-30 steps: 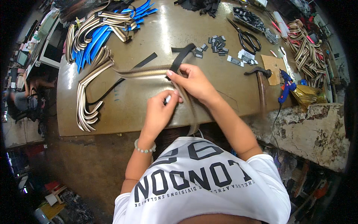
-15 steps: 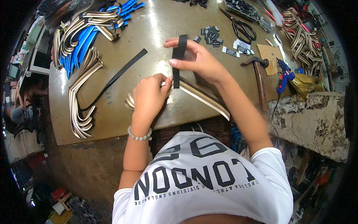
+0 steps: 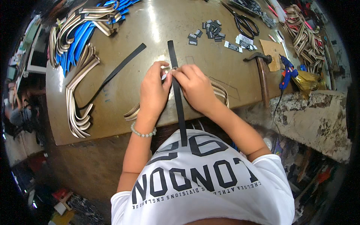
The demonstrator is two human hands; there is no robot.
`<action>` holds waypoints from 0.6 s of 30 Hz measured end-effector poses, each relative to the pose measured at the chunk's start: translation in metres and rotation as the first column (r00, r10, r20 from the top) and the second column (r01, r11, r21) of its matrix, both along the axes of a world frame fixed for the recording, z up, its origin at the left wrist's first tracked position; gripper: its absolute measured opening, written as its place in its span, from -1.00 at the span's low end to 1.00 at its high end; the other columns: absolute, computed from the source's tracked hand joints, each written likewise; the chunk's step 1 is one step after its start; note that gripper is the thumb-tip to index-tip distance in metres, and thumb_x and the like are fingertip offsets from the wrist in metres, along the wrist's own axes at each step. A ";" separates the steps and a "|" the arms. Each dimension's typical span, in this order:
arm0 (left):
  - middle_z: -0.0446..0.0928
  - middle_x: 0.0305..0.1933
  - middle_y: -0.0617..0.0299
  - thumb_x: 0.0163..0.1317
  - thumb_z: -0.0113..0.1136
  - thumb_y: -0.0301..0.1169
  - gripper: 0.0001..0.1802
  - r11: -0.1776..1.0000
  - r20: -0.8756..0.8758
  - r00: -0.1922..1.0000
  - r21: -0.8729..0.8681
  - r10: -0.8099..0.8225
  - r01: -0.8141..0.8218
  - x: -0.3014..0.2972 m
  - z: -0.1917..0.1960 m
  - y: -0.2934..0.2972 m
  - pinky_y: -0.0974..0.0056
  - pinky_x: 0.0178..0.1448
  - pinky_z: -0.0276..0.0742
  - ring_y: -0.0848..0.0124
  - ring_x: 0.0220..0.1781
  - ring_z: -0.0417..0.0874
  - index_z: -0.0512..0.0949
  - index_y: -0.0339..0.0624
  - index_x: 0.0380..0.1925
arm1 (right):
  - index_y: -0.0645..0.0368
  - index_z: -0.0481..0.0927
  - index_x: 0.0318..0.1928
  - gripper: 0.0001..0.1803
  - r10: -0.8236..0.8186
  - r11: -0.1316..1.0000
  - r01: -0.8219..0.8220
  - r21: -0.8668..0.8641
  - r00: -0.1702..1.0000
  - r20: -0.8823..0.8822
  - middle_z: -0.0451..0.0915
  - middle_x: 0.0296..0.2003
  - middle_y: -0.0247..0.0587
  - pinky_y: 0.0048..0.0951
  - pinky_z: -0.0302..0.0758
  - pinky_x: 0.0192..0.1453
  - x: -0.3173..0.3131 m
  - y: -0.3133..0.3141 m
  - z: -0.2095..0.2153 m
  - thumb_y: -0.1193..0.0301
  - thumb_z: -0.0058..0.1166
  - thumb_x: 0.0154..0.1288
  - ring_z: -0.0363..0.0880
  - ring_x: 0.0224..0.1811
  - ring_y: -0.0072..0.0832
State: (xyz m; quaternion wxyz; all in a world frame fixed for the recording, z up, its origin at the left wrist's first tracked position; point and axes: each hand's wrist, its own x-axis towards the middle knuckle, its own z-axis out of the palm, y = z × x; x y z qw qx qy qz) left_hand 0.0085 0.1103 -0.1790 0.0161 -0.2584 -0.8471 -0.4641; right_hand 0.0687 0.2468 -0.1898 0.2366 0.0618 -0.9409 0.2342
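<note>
Head view: the black strap (image 3: 179, 107) is pinched by the right hand (image 3: 193, 83), fingers curled together. A white piece (image 3: 164, 77) is held in the curled left hand (image 3: 154, 86).

From here I'm counting two hands, a left hand (image 3: 153, 86) and a right hand (image 3: 195, 88). They're sharing one long black strap (image 3: 179, 108); one loose black strap (image 3: 122, 65) is lying apart. One table (image 3: 157, 47) is bearing one hammer (image 3: 263, 82), one glue gun (image 3: 287, 78), one pair of scissors (image 3: 243, 23) and over ten black tags (image 3: 213, 29), overlapping too closely for exact counting.
</note>
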 end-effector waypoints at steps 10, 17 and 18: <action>0.52 -0.23 0.09 0.10 0.26 -0.58 -0.74 0.990 -0.072 0.994 -0.125 -0.079 0.070 0.003 -0.002 -0.003 0.08 -0.17 0.58 0.07 -0.26 0.66 0.65 -0.11 -0.18 | 0.31 0.61 -0.09 -0.67 0.141 0.981 -0.153 0.117 0.984 0.109 0.56 -0.19 -0.09 -0.30 0.60 -0.02 0.050 -0.009 0.018 0.57 0.09 0.07 0.60 0.08 -0.15; 0.53 -0.22 0.08 0.19 0.23 -0.52 -0.83 0.998 -0.053 0.998 -0.056 -0.033 0.030 0.001 0.003 0.003 0.09 -0.14 0.58 0.09 -0.22 0.67 0.64 -0.15 -0.19 | 0.18 0.67 -0.32 -0.85 -0.288 0.709 0.431 -0.559 0.900 0.329 0.67 -0.34 -0.20 -0.44 0.52 -0.08 0.126 0.071 0.043 0.40 0.36 0.17 0.60 -0.27 -0.48; 0.54 -0.22 0.08 0.21 0.22 -0.51 -0.84 0.999 -0.048 0.999 -0.040 -0.007 0.005 0.001 0.004 0.003 0.09 -0.14 0.58 0.09 -0.22 0.67 0.64 -0.16 -0.19 | 0.18 0.58 -0.42 -0.75 -0.574 0.702 0.562 -0.438 0.810 0.118 0.57 -0.43 -0.37 -0.45 0.47 -0.15 0.131 0.113 0.037 0.31 0.38 0.19 0.48 -0.35 -0.55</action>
